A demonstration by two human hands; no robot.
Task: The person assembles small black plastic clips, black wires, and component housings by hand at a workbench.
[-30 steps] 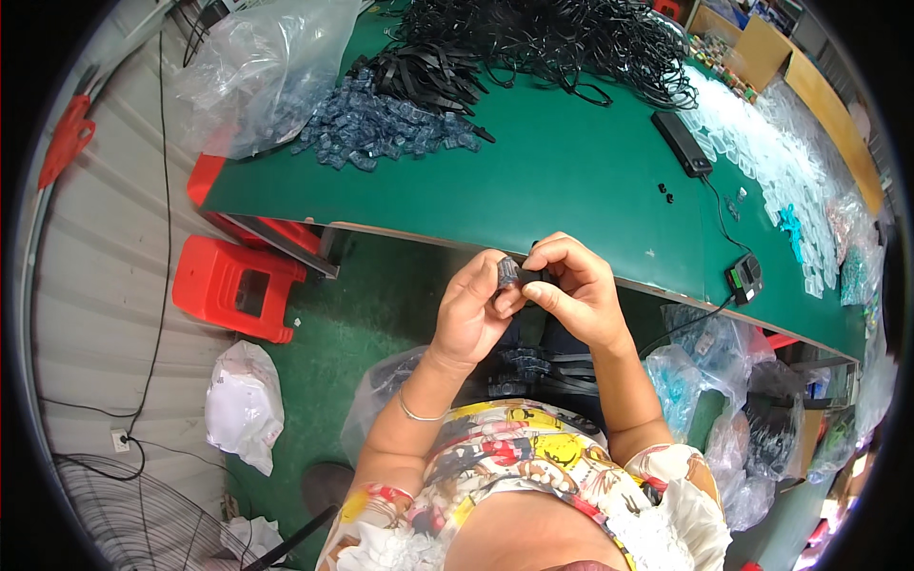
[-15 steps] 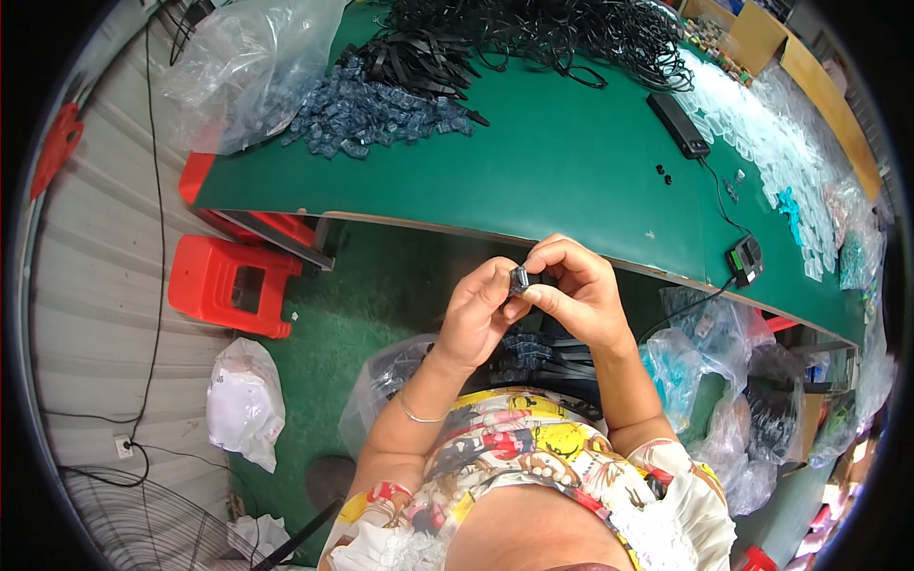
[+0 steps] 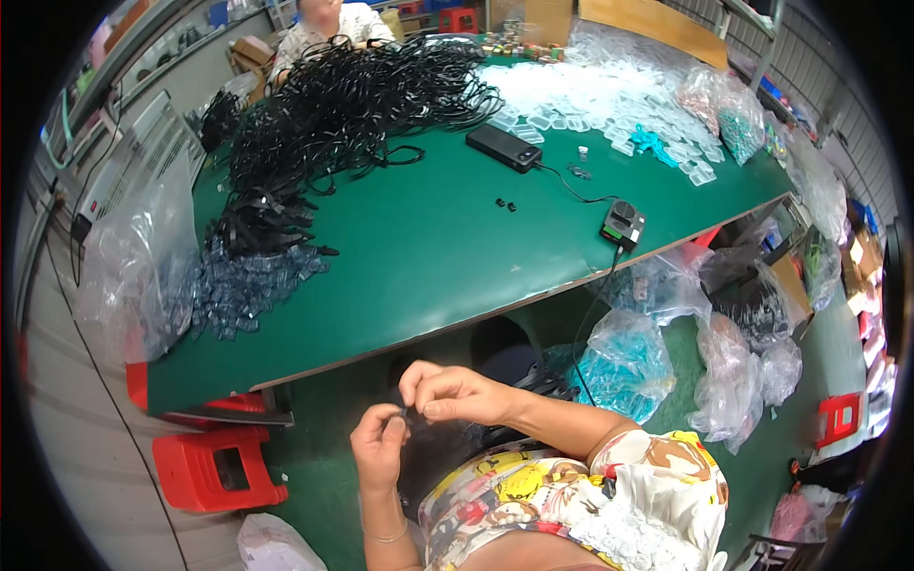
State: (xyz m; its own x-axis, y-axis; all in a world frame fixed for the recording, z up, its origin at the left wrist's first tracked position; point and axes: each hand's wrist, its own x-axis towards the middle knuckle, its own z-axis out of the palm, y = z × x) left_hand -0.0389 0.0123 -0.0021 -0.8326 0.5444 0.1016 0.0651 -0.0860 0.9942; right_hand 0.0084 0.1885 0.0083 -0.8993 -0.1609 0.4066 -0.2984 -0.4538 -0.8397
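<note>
Above my lap, off the front edge of the green table [image 3: 409, 276], my two hands meet at a small dark plastic piece [image 3: 405, 414], mostly hidden by fingers. My left hand [image 3: 379, 445] is closed, pinching it between thumb and fingers from the left. From the right, the bent fingers of my right hand [image 3: 455, 392] close on it too. Black straps [image 3: 547, 383] lie by my lap, partly behind my right forearm. On the table's left side is a pile of bluish clear plastic pieces [image 3: 249, 290], with bundled black straps [image 3: 262, 224] just behind.
Tangled black cords [image 3: 352, 114] cover the far left, near a seated person [image 3: 347, 27]. A black box [image 3: 503, 147] is wired to a small device [image 3: 624, 224]. Clear plastic cases [image 3: 581, 95] heap at the back right. A red stool [image 3: 214, 468] and plastic bags [image 3: 624, 366] stand below.
My view has swung up and to the right, bringing the far table and a seated person into sight. Both hands stay together at the small dark piece, which is now more covered.
</note>
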